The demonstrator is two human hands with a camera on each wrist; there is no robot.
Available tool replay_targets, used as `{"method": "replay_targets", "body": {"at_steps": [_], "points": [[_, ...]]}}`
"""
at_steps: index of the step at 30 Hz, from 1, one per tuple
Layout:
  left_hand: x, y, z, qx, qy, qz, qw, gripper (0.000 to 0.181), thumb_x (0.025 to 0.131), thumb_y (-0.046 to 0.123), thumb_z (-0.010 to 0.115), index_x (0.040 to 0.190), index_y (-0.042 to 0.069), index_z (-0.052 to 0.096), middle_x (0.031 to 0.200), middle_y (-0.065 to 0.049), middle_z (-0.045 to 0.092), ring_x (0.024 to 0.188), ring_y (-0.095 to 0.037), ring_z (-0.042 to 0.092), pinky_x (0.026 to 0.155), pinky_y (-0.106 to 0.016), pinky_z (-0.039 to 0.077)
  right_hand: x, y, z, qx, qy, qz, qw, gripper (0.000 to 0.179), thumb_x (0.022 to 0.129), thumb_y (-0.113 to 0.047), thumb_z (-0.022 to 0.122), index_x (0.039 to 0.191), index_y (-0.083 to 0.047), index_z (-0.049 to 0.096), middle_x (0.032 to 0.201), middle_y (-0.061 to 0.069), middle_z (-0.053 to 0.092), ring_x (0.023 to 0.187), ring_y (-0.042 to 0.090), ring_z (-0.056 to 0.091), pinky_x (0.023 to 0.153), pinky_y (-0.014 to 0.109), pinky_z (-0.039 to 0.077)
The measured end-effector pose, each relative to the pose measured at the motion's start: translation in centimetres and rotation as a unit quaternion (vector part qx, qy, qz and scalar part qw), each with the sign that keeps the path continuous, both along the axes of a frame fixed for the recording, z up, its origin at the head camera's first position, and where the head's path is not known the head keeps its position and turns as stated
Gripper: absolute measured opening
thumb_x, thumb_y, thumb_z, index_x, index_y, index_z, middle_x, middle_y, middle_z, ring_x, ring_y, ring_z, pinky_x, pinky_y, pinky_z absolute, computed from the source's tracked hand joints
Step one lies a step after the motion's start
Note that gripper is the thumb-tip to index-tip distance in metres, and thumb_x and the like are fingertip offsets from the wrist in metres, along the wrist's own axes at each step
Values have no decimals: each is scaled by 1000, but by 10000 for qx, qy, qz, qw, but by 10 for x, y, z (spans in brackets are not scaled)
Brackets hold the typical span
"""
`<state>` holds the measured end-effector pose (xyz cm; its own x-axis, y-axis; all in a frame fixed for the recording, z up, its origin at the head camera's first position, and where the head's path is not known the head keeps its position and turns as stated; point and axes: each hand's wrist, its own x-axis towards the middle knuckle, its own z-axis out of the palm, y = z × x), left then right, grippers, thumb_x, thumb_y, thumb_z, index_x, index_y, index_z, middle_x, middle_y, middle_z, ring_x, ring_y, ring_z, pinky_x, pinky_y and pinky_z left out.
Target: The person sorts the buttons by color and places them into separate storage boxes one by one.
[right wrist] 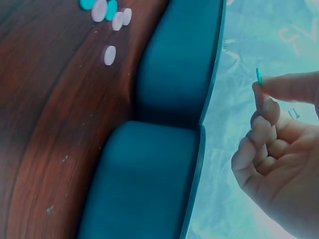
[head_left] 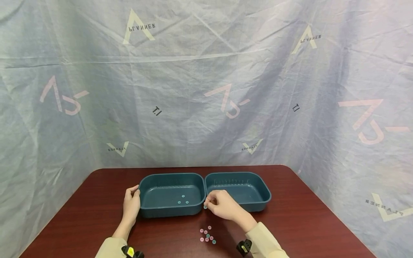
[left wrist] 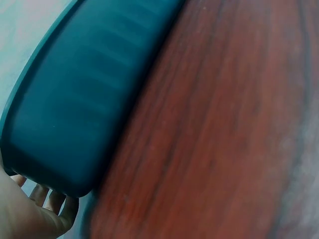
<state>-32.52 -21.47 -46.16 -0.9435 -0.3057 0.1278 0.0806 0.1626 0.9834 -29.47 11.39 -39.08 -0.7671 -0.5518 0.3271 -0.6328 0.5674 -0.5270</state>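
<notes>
Two dark teal trays stand side by side. At the outer end of the left tray (head_left: 172, 212), my left hand (head_left: 131, 206) grips the rim and wall; its bent fingers (left wrist: 52, 201) lie against that end in the left wrist view. Several small blue buttons (head_left: 183, 196) lie inside this tray. Over the near edge where the trays meet, my right hand (head_left: 224, 206) pinches a small teal button (right wrist: 258, 75) between thumb and index finger, with the other fingers curled. On the table in front is a loose group of pink buttons (head_left: 202, 239) and teal buttons (head_left: 214, 242).
The right tray (head_left: 258, 206) adjoins the left one, and I see no buttons in its visible part. Both stand on a dark red-brown wooden table (head_left: 80, 222). A grey printed cloth (head_left: 180, 136) hangs behind and at both sides.
</notes>
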Motion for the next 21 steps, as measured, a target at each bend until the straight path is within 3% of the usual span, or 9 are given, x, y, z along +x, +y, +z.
{"method": "replay_targets", "body": {"at_steps": [6,14,21], "points": [[-1,0,-1,-41,32,57,10000,47,103,27,23,140,-2,28,138,-25,31,125,-37,34,96,-45,30,-7,-5,1,-35,142,-169,9998,13,89,-12,61,78,-16,66,70,-8,61,56,1,46,57,20,42],[1,-1,-1,-43,1,140,9999,45,103,26,26,140,-1,29,137,-23,33,122,-35,36,94,-44,32,-20,-13,4,-192,-28,-158,9997,12,91,-15,60,83,-11,68,69,-6,60,56,3,47,56,22,43],[3,1,-1,-94,11,272,9996,42,103,23,31,137,0,33,132,-20,39,116,-31,42,83,-28,36,-32,-20,4,-272,-135,-194,9994,13,91,-12,58,84,-9,69,67,-4,61,52,5,46,52,22,41]]}}
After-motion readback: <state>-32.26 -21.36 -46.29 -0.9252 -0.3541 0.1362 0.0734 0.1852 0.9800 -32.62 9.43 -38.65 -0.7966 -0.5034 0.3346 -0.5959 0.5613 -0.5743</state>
